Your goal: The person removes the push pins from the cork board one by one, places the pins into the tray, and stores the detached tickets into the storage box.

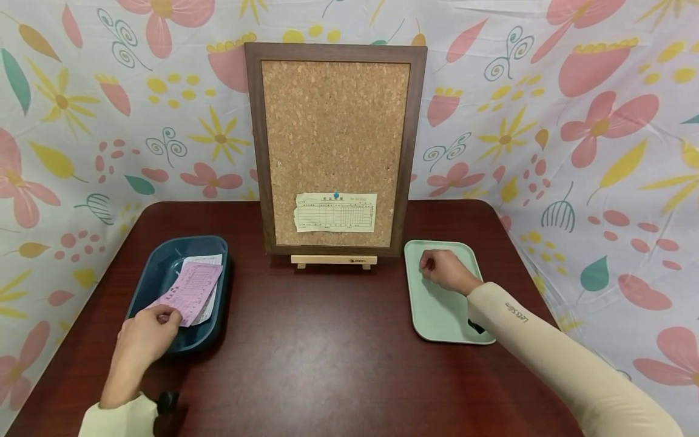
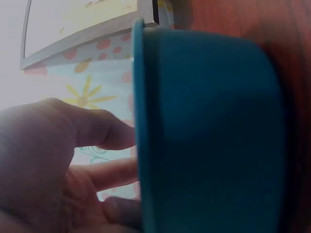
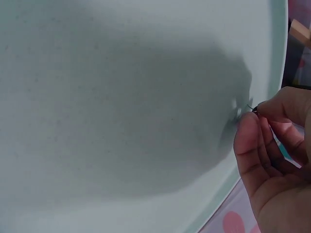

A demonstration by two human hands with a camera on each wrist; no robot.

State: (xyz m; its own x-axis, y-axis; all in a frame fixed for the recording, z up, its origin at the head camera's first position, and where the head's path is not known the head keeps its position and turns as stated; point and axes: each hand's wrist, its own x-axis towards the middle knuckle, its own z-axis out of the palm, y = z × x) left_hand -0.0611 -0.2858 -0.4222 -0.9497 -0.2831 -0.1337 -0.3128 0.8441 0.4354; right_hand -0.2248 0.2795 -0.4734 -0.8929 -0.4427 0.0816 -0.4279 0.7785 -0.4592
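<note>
My left hand (image 1: 147,334) pinches the near end of a pink printed slip (image 1: 192,288) between thumb and fingers, over the dark blue basin (image 1: 158,258). A white slip (image 1: 209,309) shows beneath the pink one in the basin. In the left wrist view the basin's wall (image 2: 214,131) hides the fingertips and slip. On the right, my right hand (image 1: 449,270) is over the pale green tray (image 1: 437,315). Its thumb and forefinger pinch a small dark push pin (image 3: 255,109), the thin point sticking out toward the tray.
A framed cork board (image 1: 333,133) stands at the back on a small wooden easel (image 1: 333,260). A blue push pin (image 1: 336,195) fixes a pale yellow-green form (image 1: 335,215) low on it. Flowered cloth (image 1: 590,212) hangs behind the dark red table (image 1: 306,340).
</note>
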